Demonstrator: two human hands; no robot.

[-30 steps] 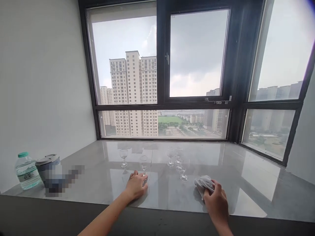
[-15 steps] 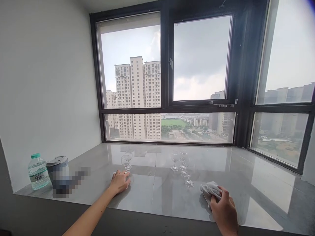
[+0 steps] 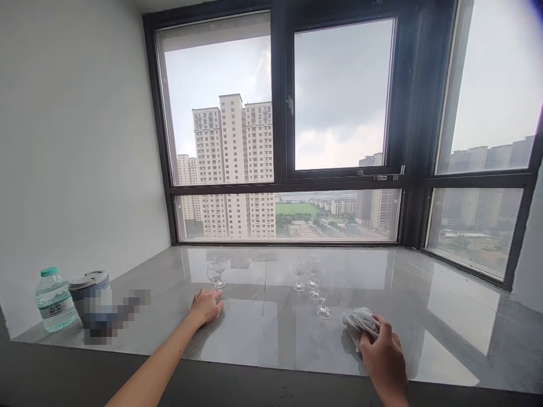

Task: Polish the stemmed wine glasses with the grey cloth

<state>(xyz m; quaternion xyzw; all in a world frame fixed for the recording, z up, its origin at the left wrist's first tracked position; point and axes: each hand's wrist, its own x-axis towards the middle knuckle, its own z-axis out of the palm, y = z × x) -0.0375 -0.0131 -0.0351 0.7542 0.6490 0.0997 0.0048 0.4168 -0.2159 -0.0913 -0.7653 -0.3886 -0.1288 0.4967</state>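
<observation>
On the left side of the sill, my left hand (image 3: 206,307) has its bent fingers at the foot of an upright stemmed glass (image 3: 214,272); the foot itself is hidden behind them. Just behind stands another stemmed glass (image 3: 221,264). My right hand (image 3: 385,359) grips a crumpled pale grey cloth (image 3: 360,325) against the sill at the right. Left of the cloth is a group of several clear stemmed glasses, the nearest glass (image 3: 324,310) closest to my right hand and another glass (image 3: 299,267) at the group's left.
The glossy grey tiled sill (image 3: 241,333) ends in a front edge below my hands. At its left end stand a water bottle (image 3: 55,305) with a green cap and a lidded cup (image 3: 91,288), partly blurred out. Behind rises a dark-framed window (image 3: 280,181); a white wall (image 3: 85,158) borders the left.
The view has shifted slightly, so the window and sill items sit a little further left. Both hands keep nearly the same places beside the glass and on the cloth.
</observation>
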